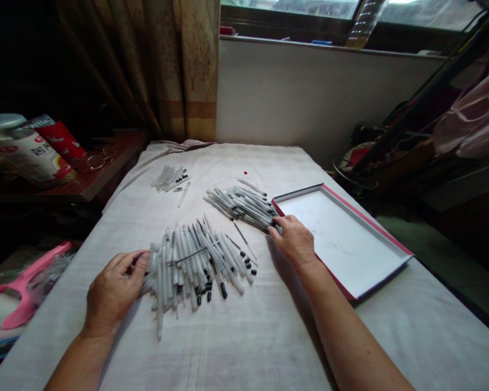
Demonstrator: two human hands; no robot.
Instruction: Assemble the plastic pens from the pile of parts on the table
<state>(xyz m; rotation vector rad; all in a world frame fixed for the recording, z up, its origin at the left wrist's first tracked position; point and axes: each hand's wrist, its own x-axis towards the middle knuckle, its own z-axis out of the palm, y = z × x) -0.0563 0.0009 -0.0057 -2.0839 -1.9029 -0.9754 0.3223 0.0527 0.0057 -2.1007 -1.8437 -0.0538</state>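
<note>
A large heap of translucent pen barrels [195,255], with dark refills and small black caps among them, lies in the middle of the table. At its left edge is my left hand [114,288], fingers curled in against blurred clear barrels. A second bundle of pens [240,206], black caps pointing right, lies farther back. My right hand [295,239] has its fingertips closed around the capped end of a pen there; the grip is partly hidden. One thin refill [244,239] lies between the heaps. Farther back on the left is a small pile of clear barrels [167,178].
A shallow white box lid [338,233] with red and dark edges lies right of my right hand. A red cap [245,172] rests at the back. Pink scissors [24,288] are beside the table's left edge; a jar [28,152] stands on a side table.
</note>
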